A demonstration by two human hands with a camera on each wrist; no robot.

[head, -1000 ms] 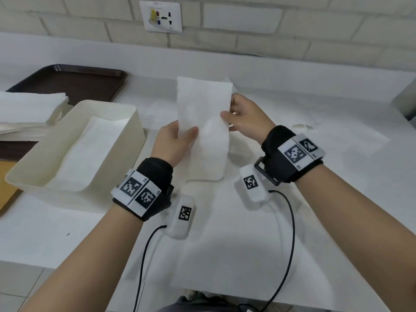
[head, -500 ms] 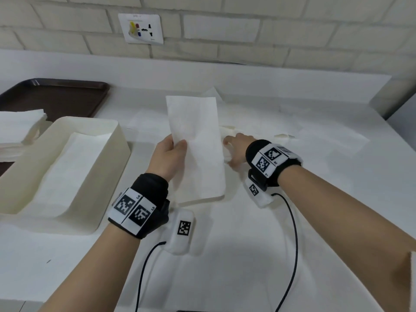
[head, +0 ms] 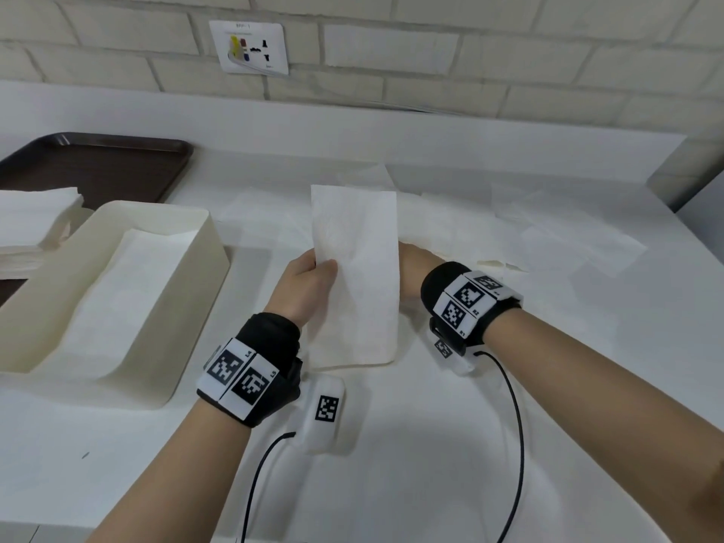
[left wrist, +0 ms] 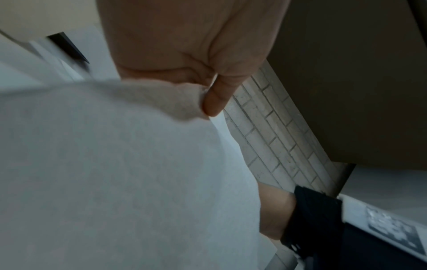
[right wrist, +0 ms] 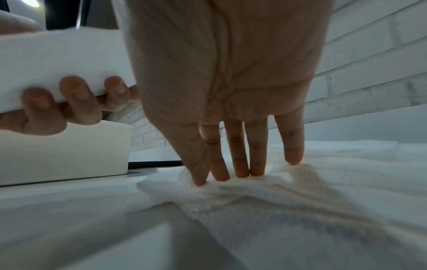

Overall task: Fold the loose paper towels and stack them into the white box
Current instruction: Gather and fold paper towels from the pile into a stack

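Note:
My left hand pinches a folded white paper towel by its left edge and holds it upright above the table. In the left wrist view the thumb presses on the folded towel. Behind it, my right hand reaches down to the table. Its straight fingers touch a crumpled loose towel with their tips. The white box stands to the left and holds flat folded towels. The box also shows in the right wrist view, behind my left hand's fingers.
More loose towels lie spread over the far right of the white table. A stack of towels sits at the left edge, partly on a dark brown tray. A brick wall with a socket plate rises behind.
My right hand has let go of the folded towel and dropped behind it onto the loose towels. My left hand still holds the folded towel upright.

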